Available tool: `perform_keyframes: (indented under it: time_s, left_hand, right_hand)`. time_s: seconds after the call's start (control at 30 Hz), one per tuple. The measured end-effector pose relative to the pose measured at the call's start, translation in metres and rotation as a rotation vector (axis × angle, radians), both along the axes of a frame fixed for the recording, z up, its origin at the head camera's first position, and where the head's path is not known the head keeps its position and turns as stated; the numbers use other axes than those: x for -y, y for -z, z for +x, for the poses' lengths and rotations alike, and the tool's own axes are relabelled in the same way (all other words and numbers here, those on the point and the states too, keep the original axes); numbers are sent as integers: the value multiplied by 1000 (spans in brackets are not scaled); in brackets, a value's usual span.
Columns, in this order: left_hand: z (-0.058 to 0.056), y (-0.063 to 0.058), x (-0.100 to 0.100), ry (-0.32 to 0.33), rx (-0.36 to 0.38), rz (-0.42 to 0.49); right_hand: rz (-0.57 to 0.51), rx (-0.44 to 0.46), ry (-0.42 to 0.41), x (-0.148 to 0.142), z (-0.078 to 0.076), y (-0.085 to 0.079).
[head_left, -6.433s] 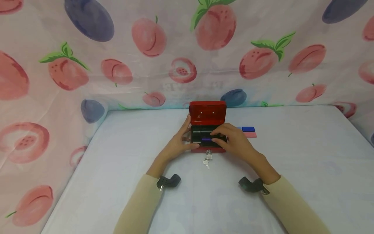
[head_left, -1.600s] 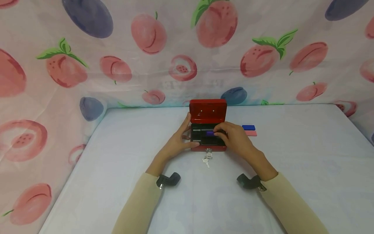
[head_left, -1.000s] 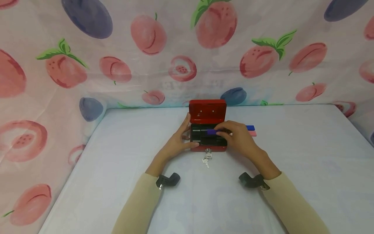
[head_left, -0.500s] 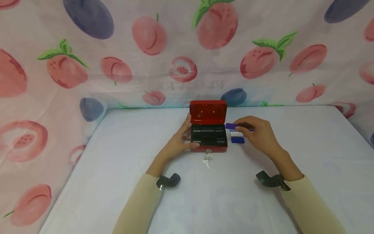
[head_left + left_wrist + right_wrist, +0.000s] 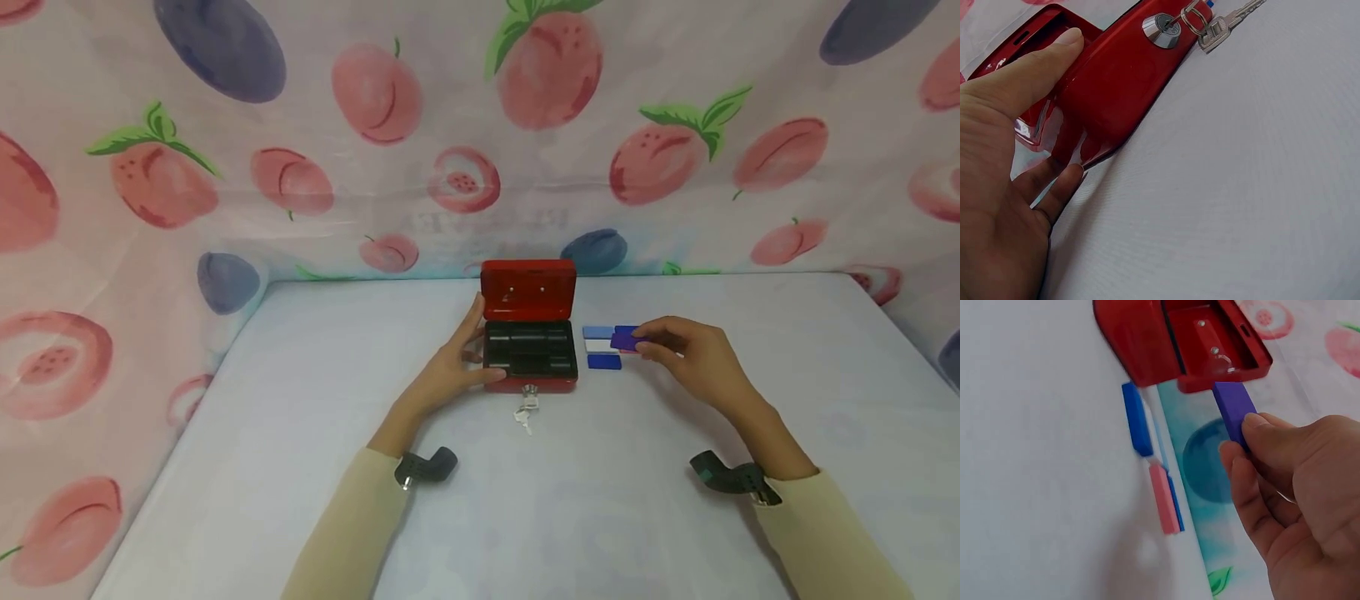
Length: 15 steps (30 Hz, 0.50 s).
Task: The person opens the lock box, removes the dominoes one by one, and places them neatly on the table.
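Observation:
Tabletop centre holds a red cash box (image 5: 553,386), lid (image 5: 528,290) raised, its black compartments (image 5: 528,346) bare. My left hand (image 5: 442,362) holds the box's left end, thumb over the front rim and fingers along the side. To the right, my right hand (image 5: 697,358) pinches a small purple block (image 5: 1232,406) between thumb and fingers. In the head view that block is above several flat blocks: light blue (image 5: 597,332), white (image 5: 596,345), blue (image 5: 604,362), another blue one (image 5: 624,329) partly covered, and pink (image 5: 1163,497).
Keys (image 5: 522,417) on a ring hang from the lock (image 5: 1163,30) at the box's front. A fruit-print cloth (image 5: 360,192) rises behind the white table (image 5: 525,508). Each wrist wears a dark camera mount (image 5: 431,465).
My right hand has lifted the purple block out of the box and carried it rightward over the other blocks. My left hand stays at the box's left end.

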State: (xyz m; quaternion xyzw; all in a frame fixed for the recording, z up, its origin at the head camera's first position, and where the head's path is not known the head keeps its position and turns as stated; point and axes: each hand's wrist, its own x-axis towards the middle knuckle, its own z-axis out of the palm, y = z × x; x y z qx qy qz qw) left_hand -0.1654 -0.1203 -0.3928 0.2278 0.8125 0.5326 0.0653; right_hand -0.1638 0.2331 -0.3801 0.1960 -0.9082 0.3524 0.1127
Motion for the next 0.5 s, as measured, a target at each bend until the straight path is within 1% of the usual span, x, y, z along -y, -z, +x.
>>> perform_keyframes:
  time_s: [0.03,0.17,0.4,0.5]
  left_hand:
    - [0,0,0,1,-2,4]
    - [0,1,0,0,0,12]
    - [-2,2,-1,10,-5,25]
    - [-2,2,0,14,-9,24]
  right_hand:
    - [-2,-1,-3,-2,0,1]
    - [-6,41,-5,-9,-2,4]
    - [34,164,-9,-24,-5,11]
    - [49,199,-7,-29,-6,15]
